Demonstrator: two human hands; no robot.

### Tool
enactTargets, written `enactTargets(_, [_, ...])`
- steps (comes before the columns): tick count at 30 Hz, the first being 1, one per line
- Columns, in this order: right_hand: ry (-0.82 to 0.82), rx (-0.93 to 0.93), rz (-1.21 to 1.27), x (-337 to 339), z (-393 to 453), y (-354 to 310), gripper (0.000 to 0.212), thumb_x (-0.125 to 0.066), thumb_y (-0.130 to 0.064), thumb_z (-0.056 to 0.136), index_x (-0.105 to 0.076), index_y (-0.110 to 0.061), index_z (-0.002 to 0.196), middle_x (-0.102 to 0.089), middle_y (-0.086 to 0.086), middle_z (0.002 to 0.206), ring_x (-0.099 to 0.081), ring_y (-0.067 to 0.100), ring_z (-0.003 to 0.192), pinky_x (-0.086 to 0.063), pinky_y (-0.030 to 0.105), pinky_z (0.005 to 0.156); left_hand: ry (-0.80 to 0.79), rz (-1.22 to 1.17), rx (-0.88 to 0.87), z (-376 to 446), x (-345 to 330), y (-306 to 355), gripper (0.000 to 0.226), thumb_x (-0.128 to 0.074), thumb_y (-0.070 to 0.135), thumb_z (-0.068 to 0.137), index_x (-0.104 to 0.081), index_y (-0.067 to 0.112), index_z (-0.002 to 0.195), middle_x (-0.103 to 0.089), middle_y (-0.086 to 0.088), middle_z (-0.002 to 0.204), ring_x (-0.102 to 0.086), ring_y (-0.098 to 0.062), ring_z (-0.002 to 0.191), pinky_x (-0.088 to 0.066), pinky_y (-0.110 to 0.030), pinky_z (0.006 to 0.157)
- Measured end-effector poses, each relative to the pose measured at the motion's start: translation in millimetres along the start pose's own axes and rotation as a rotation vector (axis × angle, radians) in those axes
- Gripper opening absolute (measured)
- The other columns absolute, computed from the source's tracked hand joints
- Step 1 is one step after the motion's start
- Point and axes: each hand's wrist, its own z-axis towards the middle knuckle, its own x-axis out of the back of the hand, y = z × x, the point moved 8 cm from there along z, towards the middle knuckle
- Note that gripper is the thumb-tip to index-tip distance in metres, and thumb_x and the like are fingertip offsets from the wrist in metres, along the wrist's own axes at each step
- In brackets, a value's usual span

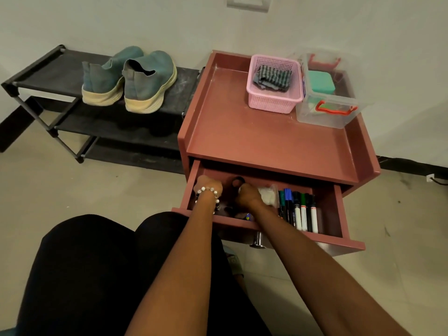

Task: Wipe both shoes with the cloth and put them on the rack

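Observation:
Two blue-grey shoes with cream soles, the left shoe (104,78) and the right shoe (149,81), stand side by side with heels toward me on the top shelf of the black rack (60,69). A grey striped cloth (272,77) lies in the pink basket (274,103) on the reddish cabinet. Both my hands are inside the open drawer (339,202). My left hand (209,185), with a bead bracelet at the wrist, reaches down at the drawer's left end, its fingers hidden. My right hand (247,195) is curled round a black ring-shaped object (238,181).
The drawer holds several markers (299,209) on the right and a small clear bag (269,194) beside my right hand. A clear lidded box (327,103) with a teal item stands on the cabinet top (242,132). My knees are below the drawer. Tiled floor surrounds the furniture.

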Motion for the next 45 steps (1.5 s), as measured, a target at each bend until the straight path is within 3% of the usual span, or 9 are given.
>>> enactTargets(4, [-0.015,-0.077,0.365,11.9,-14.8,14.6,0.034,-0.076,-0.022,0.077,-0.063,0.000,0.100,-0.069,0.019,0.098,-0.068,0.033,0.088,-0.055,0.045,0.084,0.021,-0.004,-0.070,-4.6,5.3,5.7,0.025,-0.052,0.005,0.092,-0.060,-0.005,0.113,-0.063,-0.011,0.084,-0.065,-0.028,0.083,-0.054,-0.030,0.060])
enactTargets(7, [-0.013,0.013,0.619,40.2,-55.9,25.1,0.025,-0.075,-0.009,0.079,-0.064,0.011,0.089,-0.067,0.018,0.079,-0.066,0.027,0.070,-0.059,0.044,0.073,0.102,0.242,-0.386,-33.4,11.9,35.8,0.011,-0.062,0.015,0.086,-0.069,0.006,0.084,-0.070,-0.009,0.087,-0.067,-0.023,0.080,-0.057,-0.036,0.074])
enactTargets(11, [0.071,0.287,0.504,96.0,-114.9,34.2,0.047,-0.083,-0.024,0.065,-0.065,-0.018,0.107,-0.066,0.005,0.106,-0.063,0.023,0.100,-0.055,0.036,0.085,-0.092,0.691,-0.971,-114.7,-14.0,70.2,0.055,-0.073,0.041,0.077,-0.057,0.025,0.127,-0.051,0.004,0.126,-0.042,-0.014,0.117,-0.041,-0.034,0.099])
enactTargets(14, [0.105,0.248,-0.086,108.7,-123.9,47.0,0.113,-0.087,-0.043,0.055,-0.021,-0.040,0.146,-0.016,0.003,0.155,-0.010,0.027,0.142,-0.021,0.048,0.112,-0.192,1.169,-0.910,-110.7,-29.2,47.7,0.125,-0.074,0.066,0.059,-0.001,0.027,0.153,0.009,0.003,0.159,0.013,-0.025,0.145,-0.002,-0.059,0.115])
enactTargets(16, [0.024,0.215,-0.332,98.0,-123.8,54.5,0.143,-0.087,-0.054,0.047,0.016,-0.044,0.146,0.028,0.002,0.155,0.029,0.029,0.141,0.003,0.059,0.112,-0.152,1.275,-0.887,-103.4,-30.1,46.1,0.143,-0.071,0.077,0.051,0.018,0.023,0.150,0.029,-0.003,0.155,0.030,-0.030,0.140,0.010,-0.068,0.109])
enactTargets(19, [0.013,0.155,-0.477,82.0,-117.7,64.3,0.150,-0.086,-0.052,0.051,0.036,-0.039,0.138,0.050,0.008,0.140,0.045,0.034,0.129,0.011,0.067,0.107,-0.044,1.334,-1.016,-106.5,-32.9,55.7,0.150,-0.063,0.087,0.045,0.024,0.020,0.147,0.039,-0.009,0.150,0.034,-0.035,0.137,0.009,-0.073,0.104])
enactTargets(31, [0.386,0.145,-0.499,130.3,-80.3,55.3,0.140,-0.081,-0.056,0.057,0.023,-0.029,0.146,0.033,0.014,0.152,0.032,0.039,0.137,0.009,0.068,0.105,0.235,1.429,-1.120,-80.1,-31.9,95.0,0.116,-0.045,0.083,0.069,0.000,0.016,0.153,0.009,-0.008,0.160,0.014,-0.026,0.146,0.015,-0.069,0.102])
enactTargets(39, [0.528,0.142,-0.524,156.8,-42.7,56.3,0.104,-0.067,-0.068,0.067,-0.009,-0.040,0.148,-0.010,-0.003,0.159,-0.015,0.028,0.142,-0.019,0.055,0.109,0.351,1.329,-1.169,-51.6,-23.1,106.9,0.087,-0.081,0.037,0.066,-0.042,0.021,0.143,-0.045,-0.008,0.143,-0.046,-0.030,0.129,-0.038,-0.053,0.103])
enactTargets(45, [0.445,0.103,-0.553,149.1,-47.7,45.2,0.099,-0.074,-0.049,0.072,-0.016,-0.025,0.149,-0.019,0.009,0.156,-0.022,0.038,0.140,-0.022,0.058,0.111,0.268,1.353,-1.014,-57.7,-24.6,113.9,0.082,-0.070,0.034,0.081,-0.025,0.023,0.148,-0.029,-0.005,0.150,-0.032,-0.029,0.135,-0.030,-0.049,0.110])
